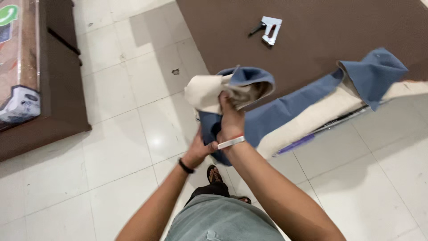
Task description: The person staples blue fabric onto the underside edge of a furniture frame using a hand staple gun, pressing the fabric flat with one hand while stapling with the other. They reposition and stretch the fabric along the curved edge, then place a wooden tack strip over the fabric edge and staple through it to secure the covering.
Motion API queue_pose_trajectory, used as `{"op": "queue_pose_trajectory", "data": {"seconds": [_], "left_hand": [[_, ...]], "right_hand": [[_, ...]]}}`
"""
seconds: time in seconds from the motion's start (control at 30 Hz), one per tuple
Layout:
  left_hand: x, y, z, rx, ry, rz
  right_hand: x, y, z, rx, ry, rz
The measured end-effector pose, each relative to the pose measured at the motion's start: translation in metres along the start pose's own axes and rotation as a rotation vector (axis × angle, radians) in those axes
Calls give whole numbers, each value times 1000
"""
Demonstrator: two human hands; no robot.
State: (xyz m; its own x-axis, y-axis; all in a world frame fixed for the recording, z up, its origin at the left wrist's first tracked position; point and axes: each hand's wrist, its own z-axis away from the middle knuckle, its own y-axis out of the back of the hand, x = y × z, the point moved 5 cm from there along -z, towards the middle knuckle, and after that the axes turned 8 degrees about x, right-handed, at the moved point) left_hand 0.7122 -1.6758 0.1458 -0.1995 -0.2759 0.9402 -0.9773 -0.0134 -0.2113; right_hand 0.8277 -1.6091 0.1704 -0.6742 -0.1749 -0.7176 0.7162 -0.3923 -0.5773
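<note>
The person stood on a white tiled floor (133,134) and held up the end of a long strip of blue cloth (285,111) with a cream backing. The right hand (231,118) had its grip pressed together on the bunched end of the strip, where the cream side folded outward. The left hand (198,151) sat just below, fingers closed around a lower fold of the same cloth, beside the right wrist with its white band.

From the hands, the cloth ran off to the right along the edge of a large brown surface (321,35), where its far end curled up and showed both blue face and cream backing. A metal staple gun (269,29) lay well apart on that brown surface. At the left edge stood a dark brown piece of furniture (62,89) with a wrapped package on it.

The likely trouble was slippage. The strip was long and hung partly unsupported, so its weight could drag the bunched end out of either grip. The slack could also drop onto the floor near the sandalled foot (215,175) and be stepped on, or the folds could twist so that the wrong face turned outward.
</note>
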Motion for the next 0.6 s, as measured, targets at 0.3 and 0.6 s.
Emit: {"op": "queue_pose_trajectory", "data": {"seconds": [0.3, 0.6], "left_hand": [[1, 12, -45, 275, -72, -814], [-84, 103, -112, 1002, 169, -544]], "right_hand": [[-78, -71, 10, -74, -212, -309], [-257, -3, -4, -138, 318, -343]]}}
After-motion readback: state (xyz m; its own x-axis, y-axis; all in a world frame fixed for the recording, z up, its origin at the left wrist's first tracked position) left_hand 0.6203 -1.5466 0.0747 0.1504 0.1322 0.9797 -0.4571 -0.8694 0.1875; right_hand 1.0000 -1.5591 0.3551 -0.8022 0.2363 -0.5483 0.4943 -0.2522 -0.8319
